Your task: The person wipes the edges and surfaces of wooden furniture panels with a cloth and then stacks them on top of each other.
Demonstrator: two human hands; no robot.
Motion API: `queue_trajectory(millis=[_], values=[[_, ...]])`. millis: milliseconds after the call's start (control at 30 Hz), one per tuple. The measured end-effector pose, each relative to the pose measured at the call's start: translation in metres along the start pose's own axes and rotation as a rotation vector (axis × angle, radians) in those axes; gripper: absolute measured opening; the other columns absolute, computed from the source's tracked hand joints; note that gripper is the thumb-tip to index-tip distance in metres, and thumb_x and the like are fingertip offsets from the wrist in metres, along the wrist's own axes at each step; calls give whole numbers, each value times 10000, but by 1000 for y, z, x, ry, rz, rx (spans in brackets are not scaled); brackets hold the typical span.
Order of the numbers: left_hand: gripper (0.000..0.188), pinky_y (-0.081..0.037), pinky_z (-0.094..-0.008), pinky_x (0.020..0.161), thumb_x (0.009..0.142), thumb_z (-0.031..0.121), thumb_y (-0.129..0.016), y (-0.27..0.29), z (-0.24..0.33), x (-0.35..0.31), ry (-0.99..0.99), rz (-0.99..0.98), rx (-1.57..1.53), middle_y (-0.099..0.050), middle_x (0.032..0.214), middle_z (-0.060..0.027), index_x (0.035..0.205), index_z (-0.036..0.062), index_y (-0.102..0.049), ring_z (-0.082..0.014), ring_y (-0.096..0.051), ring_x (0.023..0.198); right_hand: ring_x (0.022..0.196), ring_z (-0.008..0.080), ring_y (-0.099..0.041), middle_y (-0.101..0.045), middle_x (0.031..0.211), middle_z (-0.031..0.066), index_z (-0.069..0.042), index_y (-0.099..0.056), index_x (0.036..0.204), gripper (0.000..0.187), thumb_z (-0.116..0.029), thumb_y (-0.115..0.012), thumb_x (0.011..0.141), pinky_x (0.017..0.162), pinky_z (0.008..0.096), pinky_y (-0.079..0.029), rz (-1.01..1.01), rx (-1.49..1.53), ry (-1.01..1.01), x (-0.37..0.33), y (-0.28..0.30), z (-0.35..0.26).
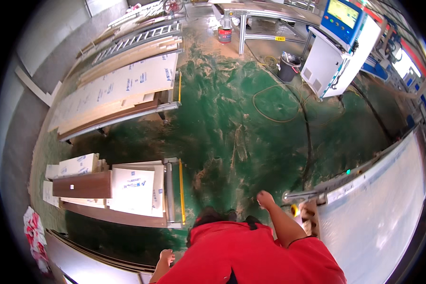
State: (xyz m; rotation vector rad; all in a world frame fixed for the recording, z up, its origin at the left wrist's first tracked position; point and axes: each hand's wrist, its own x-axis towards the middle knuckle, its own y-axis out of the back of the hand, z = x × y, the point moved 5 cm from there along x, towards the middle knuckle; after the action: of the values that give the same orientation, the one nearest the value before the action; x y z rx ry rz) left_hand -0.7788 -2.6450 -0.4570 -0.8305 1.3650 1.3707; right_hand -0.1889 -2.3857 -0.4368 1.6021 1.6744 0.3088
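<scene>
My right hand hangs ahead of my body over the green floor, its fingers curled in loosely and nothing seen in them. To its right, apart from it, is the near end of a long table with a pale, shiny top. Low on the left, my left hand swings beside my red clothing, small in view, with bent fingers and no object visible in it. Nearest to that hand are a pale flat panel and a low roller stand bearing a stack of white and brown boards.
Farther left, another stand carries long wrapped panels. A white control cabinet with a blue screen console stands at the far right, near a dark bin. Cables lie across the dusty green floor. A red bucket stands farther back.
</scene>
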Motion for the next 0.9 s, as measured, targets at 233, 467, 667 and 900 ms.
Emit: queue_trajectory(millis=[233,467,667,900], values=[[182,-459,-393,576,814,212,-519,-90,147,30,-49,-197,128,-614,794,-142,868,72,-623,-287,-607,716,606,124,-555,-597,690,45,-32,-595,860,175,-203,-564,838,554,274,-450,-52,494,-78,161,58,-124],[183,-503,-427,675,749,157,-553,-58,521,135,-523,-180,944,-636,875,-192,867,60,-655,-324,-629,823,646,268,-565,-548,684,106,-118,-547,810,229,-322,-445,832,452,397,-394,-374,594,-472,193,54,67],[356,-486,-421,773,841,307,-518,-3,937,64,-1002,262,402,-634,942,-225,989,-10,-583,-351,-617,875,623,302,-593,-604,793,156,-97,-557,916,243,-280,-402,885,515,417,-478,213,787,-1030,199,99,139],[204,-484,-286,648,853,189,-538,-77,1168,-29,-1144,-17,178,-620,796,-86,963,25,-588,-131,-593,711,875,276,-590,-620,965,136,-128,-603,933,333,-390,-418,843,686,387,-473,-252,-28,-403,429,110,-9]])
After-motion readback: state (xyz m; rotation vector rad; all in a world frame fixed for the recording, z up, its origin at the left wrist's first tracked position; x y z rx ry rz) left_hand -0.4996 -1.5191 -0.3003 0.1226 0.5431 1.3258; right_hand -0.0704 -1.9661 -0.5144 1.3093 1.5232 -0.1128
